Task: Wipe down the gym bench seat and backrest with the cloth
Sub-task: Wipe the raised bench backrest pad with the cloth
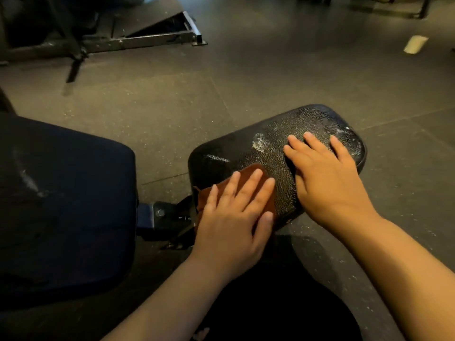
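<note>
The black, cracked bench seat [246,148] lies at centre right, with white smudges on its top. A brown cloth [248,171] is spread over the seat's near left corner. My left hand [236,212] presses flat on the cloth with straight fingers. To its right, my right hand [325,178] rests flat on the bare seat with its fingers spread. The dark backrest pad [64,198] fills the left side, faint white streaks across it. A metal hinge bracket [162,215] joins the two pads.
Grey speckled rubber floor [246,82] surrounds the bench. A black metal machine frame [147,38] stands at the far left. A pale scrap of paper [416,44] lies on the floor at the far right.
</note>
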The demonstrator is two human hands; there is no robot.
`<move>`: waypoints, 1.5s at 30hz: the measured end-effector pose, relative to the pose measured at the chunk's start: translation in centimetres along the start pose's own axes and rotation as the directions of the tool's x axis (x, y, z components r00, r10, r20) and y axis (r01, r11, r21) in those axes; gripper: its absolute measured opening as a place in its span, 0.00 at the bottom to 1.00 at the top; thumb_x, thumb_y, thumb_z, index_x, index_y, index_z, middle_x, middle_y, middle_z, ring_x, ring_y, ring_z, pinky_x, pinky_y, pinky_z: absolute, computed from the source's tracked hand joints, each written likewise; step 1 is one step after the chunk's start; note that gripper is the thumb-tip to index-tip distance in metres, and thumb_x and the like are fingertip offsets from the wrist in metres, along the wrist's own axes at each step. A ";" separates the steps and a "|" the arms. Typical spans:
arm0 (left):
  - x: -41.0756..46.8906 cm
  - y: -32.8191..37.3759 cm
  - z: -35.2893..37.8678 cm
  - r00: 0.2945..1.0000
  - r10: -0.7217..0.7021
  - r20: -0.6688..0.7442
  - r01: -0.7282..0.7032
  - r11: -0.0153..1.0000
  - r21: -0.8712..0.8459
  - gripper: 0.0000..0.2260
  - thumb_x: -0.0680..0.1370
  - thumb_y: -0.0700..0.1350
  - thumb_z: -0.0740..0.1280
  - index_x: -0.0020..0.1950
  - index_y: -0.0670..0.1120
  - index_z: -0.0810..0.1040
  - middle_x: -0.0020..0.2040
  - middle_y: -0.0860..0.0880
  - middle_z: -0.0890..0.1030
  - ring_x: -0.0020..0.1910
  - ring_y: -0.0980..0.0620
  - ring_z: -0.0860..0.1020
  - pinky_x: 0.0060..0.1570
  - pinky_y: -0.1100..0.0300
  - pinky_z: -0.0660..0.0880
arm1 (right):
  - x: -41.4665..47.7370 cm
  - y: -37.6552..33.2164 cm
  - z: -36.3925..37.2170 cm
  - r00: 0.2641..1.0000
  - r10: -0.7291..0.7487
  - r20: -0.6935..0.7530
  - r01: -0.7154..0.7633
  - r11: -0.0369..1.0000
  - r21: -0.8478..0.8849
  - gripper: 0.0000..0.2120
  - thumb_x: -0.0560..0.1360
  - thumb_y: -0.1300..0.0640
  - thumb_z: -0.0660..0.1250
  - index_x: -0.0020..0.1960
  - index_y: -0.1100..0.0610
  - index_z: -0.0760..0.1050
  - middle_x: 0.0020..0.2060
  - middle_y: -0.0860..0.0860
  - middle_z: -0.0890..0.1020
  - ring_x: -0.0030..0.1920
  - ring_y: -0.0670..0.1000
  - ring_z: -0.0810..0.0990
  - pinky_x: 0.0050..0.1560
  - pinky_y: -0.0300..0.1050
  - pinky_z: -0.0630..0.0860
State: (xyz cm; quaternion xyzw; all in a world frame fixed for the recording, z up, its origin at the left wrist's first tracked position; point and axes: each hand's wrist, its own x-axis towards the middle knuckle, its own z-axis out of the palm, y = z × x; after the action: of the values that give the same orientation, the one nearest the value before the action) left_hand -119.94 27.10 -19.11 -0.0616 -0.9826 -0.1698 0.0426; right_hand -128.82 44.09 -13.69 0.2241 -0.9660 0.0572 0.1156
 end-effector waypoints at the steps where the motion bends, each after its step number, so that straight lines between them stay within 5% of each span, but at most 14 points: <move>1: 0.6 -1.0 0.0 0.998 -0.067 -0.016 0.067 0.998 0.002 0.26 0.82 0.62 0.44 0.81 0.63 0.45 0.82 0.60 0.44 0.81 0.51 0.42 0.78 0.40 0.48 | 0.1 -0.1 -0.1 1.000 0.005 0.012 -0.005 1.000 0.003 0.24 0.79 0.59 0.58 0.75 0.53 0.70 0.77 0.49 0.67 0.79 0.52 0.59 0.79 0.56 0.46; 6: 3.7 0.6 0.3 0.953 -0.302 -0.021 0.299 0.950 -0.086 0.27 0.83 0.58 0.43 0.82 0.55 0.44 0.82 0.55 0.42 0.81 0.46 0.40 0.77 0.36 0.45 | -0.4 -1.1 0.2 0.999 -0.001 0.034 0.000 1.000 0.014 0.24 0.79 0.60 0.59 0.75 0.55 0.69 0.77 0.51 0.66 0.80 0.53 0.58 0.79 0.58 0.43; 12: -0.6 1.6 0.5 0.996 0.077 -0.044 -0.080 0.995 -0.059 0.27 0.83 0.56 0.46 0.82 0.55 0.50 0.82 0.56 0.49 0.81 0.53 0.45 0.79 0.46 0.49 | -0.3 -1.5 1.1 0.999 -0.037 0.013 0.038 0.999 -0.028 0.28 0.76 0.52 0.52 0.74 0.54 0.70 0.76 0.51 0.68 0.79 0.52 0.61 0.79 0.58 0.47; 14: -0.4 -0.9 0.4 0.992 0.104 -0.066 -0.109 0.990 -0.086 0.26 0.83 0.55 0.47 0.82 0.56 0.51 0.82 0.59 0.50 0.81 0.57 0.46 0.79 0.50 0.48 | -0.3 -1.3 1.2 0.999 -0.050 -0.004 0.050 0.998 -0.032 0.27 0.76 0.54 0.53 0.73 0.54 0.71 0.75 0.51 0.70 0.78 0.52 0.63 0.78 0.58 0.48; 18: 2.5 -2.2 0.4 0.971 -0.230 -0.059 0.219 0.964 -0.151 0.28 0.81 0.57 0.43 0.82 0.57 0.49 0.82 0.60 0.46 0.81 0.57 0.43 0.79 0.47 0.45 | -0.4 -1.4 1.2 0.998 -0.057 -0.010 0.056 0.997 -0.060 0.26 0.76 0.55 0.54 0.73 0.54 0.72 0.75 0.52 0.70 0.77 0.53 0.64 0.78 0.60 0.50; 20: 3.1 -0.2 0.6 0.956 -0.285 -0.066 0.270 0.946 -0.177 0.29 0.81 0.56 0.43 0.82 0.54 0.48 0.82 0.57 0.45 0.81 0.55 0.42 0.79 0.46 0.43 | -0.4 -1.5 1.2 0.999 -0.052 -0.017 0.051 0.997 -0.063 0.26 0.76 0.55 0.54 0.73 0.54 0.72 0.75 0.52 0.71 0.77 0.53 0.65 0.78 0.59 0.50; 24: 0.7 1.5 0.2 0.995 -0.041 -0.094 0.011 0.955 -0.298 0.25 0.84 0.53 0.51 0.82 0.53 0.55 0.82 0.56 0.51 0.80 0.58 0.45 0.79 0.53 0.42 | -0.3 -1.4 1.2 0.998 -0.053 -0.026 0.052 0.997 -0.058 0.27 0.76 0.54 0.53 0.73 0.54 0.72 0.75 0.51 0.70 0.78 0.52 0.64 0.78 0.59 0.49; 27: -0.4 -2.3 0.2 0.979 0.174 -0.109 -0.191 0.968 -0.162 0.24 0.85 0.56 0.52 0.81 0.56 0.58 0.81 0.58 0.56 0.80 0.59 0.50 0.79 0.53 0.50 | -0.3 -1.5 1.1 0.998 -0.056 -0.018 0.055 0.997 -0.046 0.27 0.76 0.55 0.53 0.73 0.54 0.72 0.75 0.51 0.70 0.78 0.52 0.63 0.78 0.59 0.49; 32: 2.9 -4.9 0.6 0.967 -0.242 -0.081 0.227 0.961 -0.161 0.27 0.82 0.58 0.45 0.82 0.56 0.51 0.82 0.58 0.48 0.81 0.55 0.45 0.79 0.46 0.48 | -0.4 -1.5 1.2 0.999 -0.040 -0.011 0.039 0.999 -0.033 0.26 0.77 0.54 0.52 0.74 0.53 0.71 0.76 0.50 0.69 0.78 0.52 0.63 0.79 0.59 0.48; 34: 3.4 -2.8 0.8 0.955 -0.285 -0.086 0.273 0.953 -0.128 0.29 0.82 0.58 0.43 0.83 0.53 0.49 0.82 0.56 0.46 0.81 0.54 0.43 0.79 0.46 0.46 | -0.4 -1.5 1.2 0.999 -0.036 -0.016 0.035 0.998 -0.046 0.27 0.76 0.53 0.53 0.73 0.53 0.71 0.76 0.50 0.69 0.78 0.51 0.63 0.79 0.59 0.48; 42: -0.1 -3.0 0.5 0.975 0.202 -0.089 -0.205 0.978 -0.027 0.27 0.83 0.61 0.51 0.82 0.57 0.54 0.82 0.57 0.53 0.81 0.54 0.48 0.79 0.49 0.51 | -0.2 -1.7 1.2 0.999 -0.041 -0.015 0.040 0.997 -0.062 0.27 0.76 0.54 0.53 0.74 0.53 0.71 0.76 0.51 0.69 0.78 0.52 0.62 0.78 0.59 0.48; 45: 2.5 -6.5 0.2 0.990 -0.122 -0.072 0.111 0.984 -0.136 0.27 0.83 0.63 0.48 0.82 0.59 0.51 0.82 0.60 0.48 0.81 0.51 0.45 0.78 0.42 0.50 | -0.1 -1.5 1.1 0.999 -0.046 0.012 0.047 0.997 -0.058 0.28 0.76 0.52 0.51 0.75 0.52 0.70 0.77 0.50 0.68 0.79 0.51 0.61 0.79 0.58 0.46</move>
State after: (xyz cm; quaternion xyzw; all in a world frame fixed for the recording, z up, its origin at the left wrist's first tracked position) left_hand -123.34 21.37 -21.14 0.0001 -0.9687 -0.2389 0.0678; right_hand -128.25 42.63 -14.73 0.2435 -0.9624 0.0253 0.1181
